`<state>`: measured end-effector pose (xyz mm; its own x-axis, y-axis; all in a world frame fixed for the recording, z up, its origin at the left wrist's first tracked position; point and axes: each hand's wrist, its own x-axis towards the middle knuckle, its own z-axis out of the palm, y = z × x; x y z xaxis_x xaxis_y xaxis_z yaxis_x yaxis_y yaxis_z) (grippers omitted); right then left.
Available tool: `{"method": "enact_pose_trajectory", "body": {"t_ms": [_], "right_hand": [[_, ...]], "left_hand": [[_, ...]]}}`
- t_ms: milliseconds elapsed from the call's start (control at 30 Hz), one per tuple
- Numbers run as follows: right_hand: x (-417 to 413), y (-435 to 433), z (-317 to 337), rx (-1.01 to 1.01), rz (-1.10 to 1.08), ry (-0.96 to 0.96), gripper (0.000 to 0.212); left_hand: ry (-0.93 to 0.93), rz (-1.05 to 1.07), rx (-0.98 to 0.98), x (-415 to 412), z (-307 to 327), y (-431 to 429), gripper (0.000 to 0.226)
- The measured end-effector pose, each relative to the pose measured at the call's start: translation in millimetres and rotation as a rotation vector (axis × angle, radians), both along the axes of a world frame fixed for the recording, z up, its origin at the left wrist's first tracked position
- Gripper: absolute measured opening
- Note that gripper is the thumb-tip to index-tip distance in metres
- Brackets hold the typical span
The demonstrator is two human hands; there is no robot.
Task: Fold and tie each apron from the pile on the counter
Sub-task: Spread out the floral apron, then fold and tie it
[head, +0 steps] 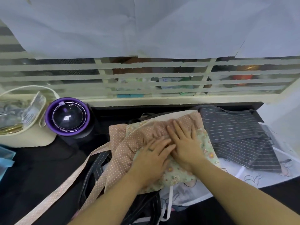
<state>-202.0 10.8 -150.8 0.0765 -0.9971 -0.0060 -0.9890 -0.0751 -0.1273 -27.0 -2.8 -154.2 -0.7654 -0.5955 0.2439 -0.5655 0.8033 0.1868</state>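
Both hands flatten the pink apron at frame centre.
The left hand (151, 155) and right hand (183, 141) lie side by side, fingers straight, palms down on the apron (129, 143) and grasping nothing. To do this well, I'd smooth from the middle outward so the gathered top lies flat and the edges line up. Leave the tie (56, 189) trailing to the lower left free for wrapping, and keep it apart from the dark apron (97, 168) underneath. The grey striped apron (235, 132) waits at right.
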Motion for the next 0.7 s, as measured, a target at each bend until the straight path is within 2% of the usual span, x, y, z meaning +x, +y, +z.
{"method": "enact_pose_trajectory", "body": {"t_ms": [67, 133, 233, 300, 367, 400, 467, 533, 567, 633, 700], "right_hand": [[-13.1, 2.6, -5.2, 0.106, -0.108, 0.038, 0.082], [-21.8, 3.3, -7.7, 0.164, -0.198, 0.080, 0.084], [-35.8, 4.6, -10.7, 0.240, -0.308, 0.012, 0.092], [-46.2, 8.6, -9.5, 0.276, -0.290, 0.003, 0.101], [-51.0, 13.7, 3.4, 0.204, -0.233, -0.004, 0.101], [-49.6, 18.5, 14.0, 0.130, -0.165, -0.013, 0.094], [-40.0, 31.4, 29.6, 0.043, 0.093, -0.032, 0.075], [-29.2, 50.0, 30.2, 0.056, 0.388, 0.041, 0.074], [-26.7, 55.9, 27.8, 0.097, 0.457, 0.108, 0.077], [-26.6, 60.0, 23.5, 0.177, 0.422, 0.238, 0.082], [-27.9, 59.0, 17.9, 0.197, 0.362, 0.261, 0.091]], "left_hand": [[-0.233, 0.063, 0.064, 4.8, -7.2, -12.5, 0.062], [-0.367, 0.139, 0.191, 7.4, -8.7, -24.0, 0.076], [-0.430, 0.269, 0.387, 5.2, -6.7, -33.4, 0.100], [-0.453, 0.270, 0.456, 5.1, -6.2, -36.7, 0.103], [-0.484, 0.261, 0.474, 6.1, -3.5, -39.0, 0.103], [-0.497, 0.257, 0.475, 6.3, -1.2, -39.6, 0.104], [-0.513, 0.252, 0.474, 6.8, 3.5, -42.9, 0.103], [-0.538, 0.245, 0.480, 6.1, 8.1, -43.7, 0.099], [-0.550, 0.247, 0.486, 5.8, 10.2, -44.1, 0.096], [-0.554, 0.263, 0.496, 4.2, 15.4, -41.8, 0.091], [-0.520, 0.287, 0.448, 2.0, 23.5, -33.3, 0.087]]}}
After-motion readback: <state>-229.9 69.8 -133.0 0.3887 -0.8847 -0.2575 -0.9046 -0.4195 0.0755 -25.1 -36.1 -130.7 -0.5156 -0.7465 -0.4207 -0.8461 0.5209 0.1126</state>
